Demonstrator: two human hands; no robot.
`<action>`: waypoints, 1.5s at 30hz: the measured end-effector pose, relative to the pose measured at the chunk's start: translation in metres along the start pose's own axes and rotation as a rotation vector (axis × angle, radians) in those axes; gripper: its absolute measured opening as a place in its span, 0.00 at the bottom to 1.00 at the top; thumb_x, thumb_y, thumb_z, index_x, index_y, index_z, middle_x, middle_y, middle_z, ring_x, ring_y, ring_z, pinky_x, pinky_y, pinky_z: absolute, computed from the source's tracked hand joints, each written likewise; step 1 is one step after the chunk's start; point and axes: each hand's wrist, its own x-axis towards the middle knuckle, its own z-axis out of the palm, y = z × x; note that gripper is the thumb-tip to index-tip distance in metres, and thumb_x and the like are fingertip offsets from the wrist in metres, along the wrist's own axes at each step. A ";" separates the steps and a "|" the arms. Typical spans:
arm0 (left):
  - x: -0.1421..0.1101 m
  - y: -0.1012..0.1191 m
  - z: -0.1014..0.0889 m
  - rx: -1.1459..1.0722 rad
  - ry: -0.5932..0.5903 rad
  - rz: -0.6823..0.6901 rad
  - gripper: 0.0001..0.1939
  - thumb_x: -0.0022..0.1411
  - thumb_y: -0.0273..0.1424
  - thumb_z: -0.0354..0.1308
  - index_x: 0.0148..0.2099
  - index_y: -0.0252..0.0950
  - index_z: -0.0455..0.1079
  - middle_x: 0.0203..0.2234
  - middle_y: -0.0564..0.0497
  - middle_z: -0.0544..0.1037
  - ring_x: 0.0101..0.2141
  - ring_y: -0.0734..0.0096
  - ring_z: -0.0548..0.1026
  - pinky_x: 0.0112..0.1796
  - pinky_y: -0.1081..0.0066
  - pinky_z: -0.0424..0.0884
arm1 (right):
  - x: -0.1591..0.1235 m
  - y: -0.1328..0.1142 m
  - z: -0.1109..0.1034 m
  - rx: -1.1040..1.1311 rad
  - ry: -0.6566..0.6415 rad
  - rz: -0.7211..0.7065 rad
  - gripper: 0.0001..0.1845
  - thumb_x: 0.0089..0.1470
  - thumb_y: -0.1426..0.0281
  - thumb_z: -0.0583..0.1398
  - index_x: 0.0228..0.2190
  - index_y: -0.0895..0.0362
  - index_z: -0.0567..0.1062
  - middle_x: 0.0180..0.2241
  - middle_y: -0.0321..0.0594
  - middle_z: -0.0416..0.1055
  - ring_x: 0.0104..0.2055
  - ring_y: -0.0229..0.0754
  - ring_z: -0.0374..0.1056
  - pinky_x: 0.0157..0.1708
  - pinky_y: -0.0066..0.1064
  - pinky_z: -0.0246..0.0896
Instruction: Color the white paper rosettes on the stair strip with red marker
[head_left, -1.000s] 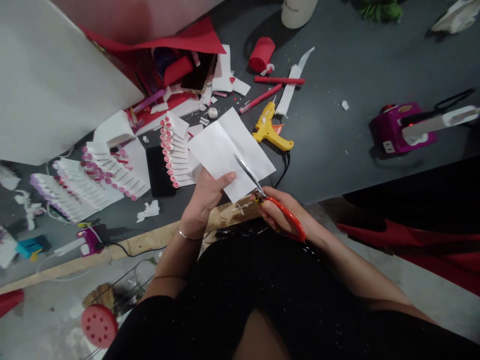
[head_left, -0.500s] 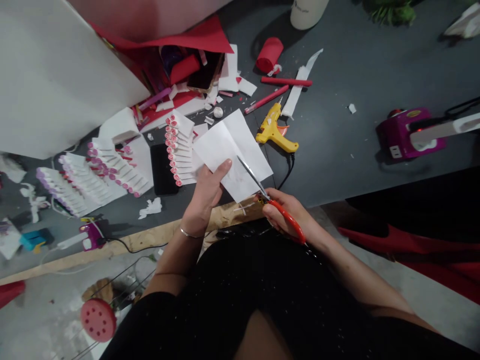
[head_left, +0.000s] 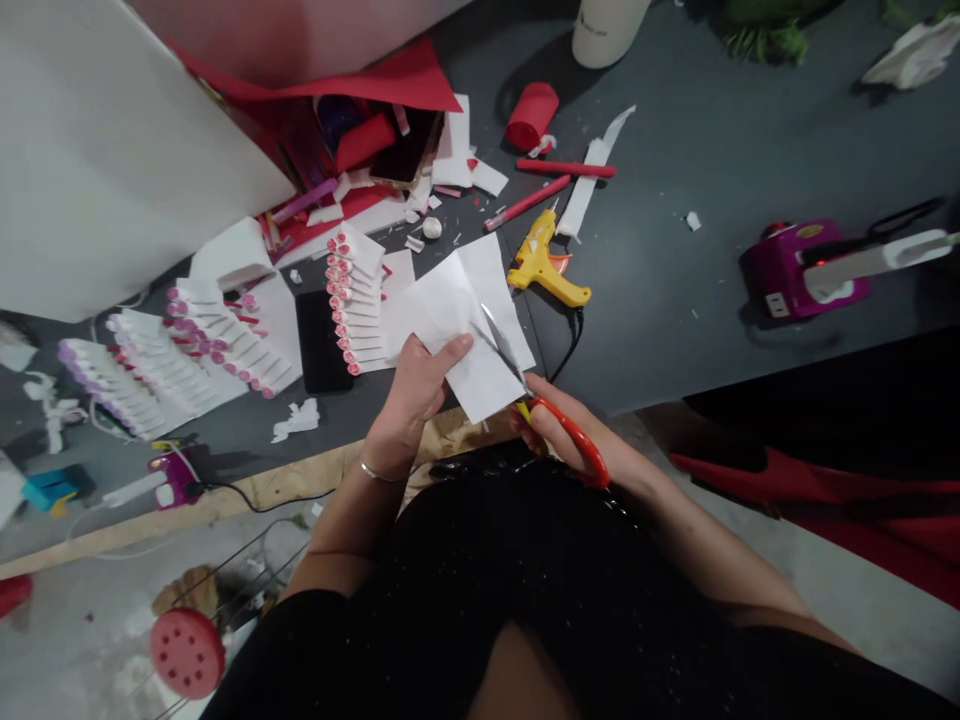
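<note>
My left hand (head_left: 424, 385) pinches a sheet of white paper (head_left: 480, 385) by its near left side, thumb on top. In my right hand (head_left: 566, 430) are scissors (head_left: 574, 440) with red handles, the fingers wrapped round them. Their blades are slightly parted and lie over the paper, pointing up and left; whether the lower blade is beneath the sheet I cannot tell. Beyond the paper lies a yellow glue gun (head_left: 544, 262). Left of my left hand is a row of white paper pieces with pink rolled tips (head_left: 356, 305).
More tipped paper rows (head_left: 232, 335) and a black phone (head_left: 324, 342) lie to the left. Red pens (head_left: 566, 168), a red roll (head_left: 532, 115) and a white cup (head_left: 609, 30) stand or lie farther back. A purple power block (head_left: 806, 270) sits at the right.
The scissors' blades have parted from nearly closed. The paper has shifted slightly toward me, still in my left hand. The whole view has moved a little to the right.
</note>
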 end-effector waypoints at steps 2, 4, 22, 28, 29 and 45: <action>0.001 0.000 -0.001 -0.011 0.005 -0.003 0.33 0.46 0.35 0.81 0.55 0.38 0.79 0.39 0.48 0.88 0.37 0.63 0.85 0.41 0.66 0.84 | 0.001 0.002 0.000 -0.003 -0.001 -0.009 0.41 0.52 0.24 0.54 0.38 0.50 0.66 0.27 0.32 0.65 0.28 0.40 0.62 0.29 0.38 0.59; 0.001 0.001 -0.001 -0.025 0.012 -0.010 0.35 0.46 0.35 0.81 0.56 0.38 0.79 0.39 0.48 0.87 0.37 0.63 0.84 0.42 0.67 0.84 | 0.002 0.005 0.000 0.016 -0.004 -0.012 0.40 0.53 0.26 0.56 0.39 0.50 0.67 0.28 0.33 0.66 0.27 0.40 0.63 0.28 0.37 0.59; -0.002 0.007 -0.001 -0.045 -0.061 -0.073 0.34 0.47 0.38 0.79 0.56 0.39 0.78 0.41 0.45 0.88 0.41 0.56 0.86 0.42 0.63 0.85 | 0.004 -0.008 0.003 0.113 0.012 0.030 0.39 0.50 0.27 0.60 0.26 0.50 0.66 0.19 0.30 0.61 0.18 0.33 0.55 0.19 0.32 0.52; -0.002 0.006 -0.002 -0.035 -0.058 -0.060 0.33 0.49 0.38 0.79 0.57 0.39 0.77 0.41 0.45 0.87 0.43 0.56 0.86 0.42 0.64 0.85 | 0.005 -0.003 0.006 0.169 0.056 0.038 0.38 0.48 0.29 0.64 0.29 0.52 0.68 0.21 0.29 0.64 0.17 0.31 0.56 0.17 0.29 0.52; -0.001 0.005 -0.003 -0.032 -0.064 -0.055 0.33 0.49 0.38 0.78 0.57 0.39 0.76 0.41 0.45 0.87 0.44 0.56 0.86 0.43 0.64 0.85 | 0.005 -0.002 0.007 0.175 0.062 0.035 0.37 0.48 0.30 0.64 0.29 0.52 0.68 0.21 0.28 0.64 0.17 0.30 0.55 0.16 0.28 0.52; 0.006 0.014 0.004 -0.032 0.057 0.087 0.33 0.47 0.42 0.81 0.54 0.37 0.79 0.45 0.42 0.87 0.54 0.46 0.84 0.51 0.57 0.85 | 0.008 0.005 0.002 -0.081 0.123 -0.051 0.35 0.51 0.33 0.63 0.35 0.53 0.73 0.22 0.28 0.62 0.25 0.35 0.58 0.26 0.30 0.52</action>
